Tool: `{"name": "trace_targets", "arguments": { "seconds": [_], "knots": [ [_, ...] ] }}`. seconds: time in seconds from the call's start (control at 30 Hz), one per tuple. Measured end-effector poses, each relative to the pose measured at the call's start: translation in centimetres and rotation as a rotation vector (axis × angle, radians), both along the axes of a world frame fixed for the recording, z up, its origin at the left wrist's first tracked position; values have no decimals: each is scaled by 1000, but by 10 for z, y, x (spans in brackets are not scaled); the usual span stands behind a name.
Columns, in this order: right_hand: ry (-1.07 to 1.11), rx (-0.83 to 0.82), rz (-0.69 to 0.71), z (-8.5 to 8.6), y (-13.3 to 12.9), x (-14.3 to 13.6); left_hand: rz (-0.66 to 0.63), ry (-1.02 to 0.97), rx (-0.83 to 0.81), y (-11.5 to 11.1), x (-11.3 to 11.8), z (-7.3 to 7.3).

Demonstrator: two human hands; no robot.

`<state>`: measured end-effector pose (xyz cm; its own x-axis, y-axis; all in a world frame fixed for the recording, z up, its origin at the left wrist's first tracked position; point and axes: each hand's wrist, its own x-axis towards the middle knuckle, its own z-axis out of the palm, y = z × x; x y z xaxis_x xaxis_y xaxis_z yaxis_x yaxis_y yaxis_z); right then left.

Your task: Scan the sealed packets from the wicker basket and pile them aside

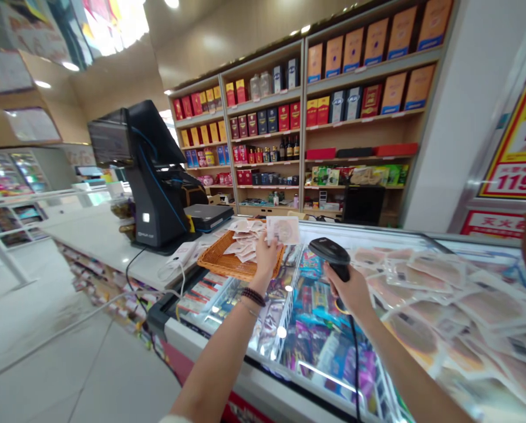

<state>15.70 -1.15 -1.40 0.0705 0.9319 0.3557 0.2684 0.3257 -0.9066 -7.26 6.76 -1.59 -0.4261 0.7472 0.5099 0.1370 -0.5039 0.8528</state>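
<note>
At the far left, a dark display terminal (157, 188) stands on the white surface (82, 229). Right of it, a shallow wicker basket (228, 272) holds a loose pile of flat, pale packets (245, 239), its front edge reaching over the glass-topped freezer (228, 335). My left grip (266, 257) is above the right side of that basket, pinched narrow on one flat packet (286, 230). I have it by the lower left corner, so most of it sticks out to the right of my fingers, raised and facing me. A dark beaded bracelet (253, 296) circles that wrist. Farther right, my right grip (350, 289) is wrapped around the handle of a black scanner (330, 251). Its head lies up and left of my knuckles, near the packet but apart from it, and its cable (357, 358) hangs down below. Rightmost, larger clear-wrapped flat packs (448, 317) lie spread in overlapping layers.
</note>
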Motion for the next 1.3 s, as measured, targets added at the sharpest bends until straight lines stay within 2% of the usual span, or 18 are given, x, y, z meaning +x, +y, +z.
{"name": "trace_targets", "arguments": {
  "seconds": [0.1, 0.2, 0.33, 0.47, 0.8, 0.97, 1.13, 1.3],
  "knots": [
    [19, 5, -54, -2, 0, 7, -220, -236, -15, 3, 45, -11],
    [1, -9, -54, -5, 0, 11, -305, -374, -89, 2, 72, -32],
    [-196, -55, -28, -7, 2, 12, -354, -436, -155, 1, 77, -60],
    [-442, -12, -52, -8, 1, 10, -361, -436, -158, 0, 70, -73],
    [-587, 7, -50, -5, -4, 6, -335, -374, -184, -1, 67, -74],
    [-580, 28, -58, -5, -4, 6, -357, -442, -184, -3, 67, -73],
    [-460, 43, -52, -1, -2, 16, -362, -492, -211, -5, 70, -68],
    [-239, 44, -145, 0, 8, 53, -287, -596, -280, 8, 85, -51]
  ]
}}
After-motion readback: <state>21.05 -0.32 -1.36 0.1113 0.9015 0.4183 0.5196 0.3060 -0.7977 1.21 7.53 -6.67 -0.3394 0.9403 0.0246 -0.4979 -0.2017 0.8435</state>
